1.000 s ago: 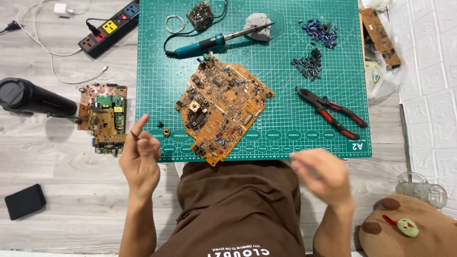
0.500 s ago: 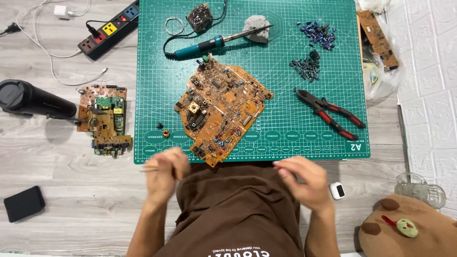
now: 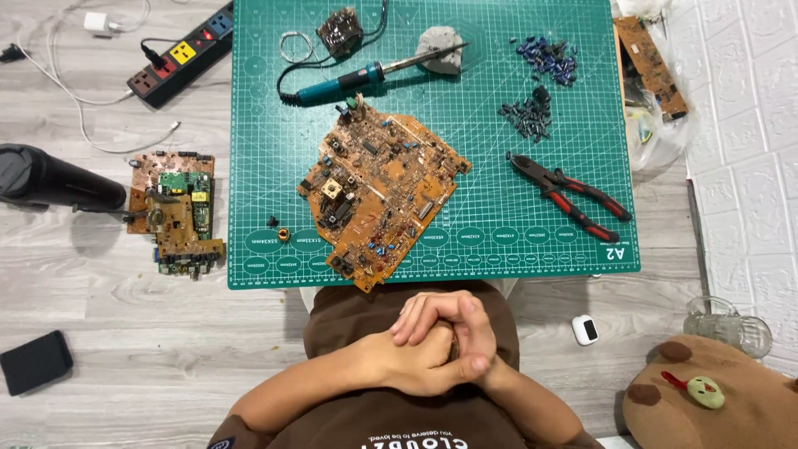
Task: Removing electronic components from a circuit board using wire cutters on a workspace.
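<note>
Hands clasped together, left hand (image 3: 411,366) and right hand (image 3: 453,328) interlocked, grasping nothing; circuit board (image 3: 382,187) lies on the green mat (image 3: 499,249) just beyond them, untouched.

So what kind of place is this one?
Probably a home electronics bench set up on a wooden floor: a cutting mat carries a circuit board, a soldering iron and pliers.
</note>
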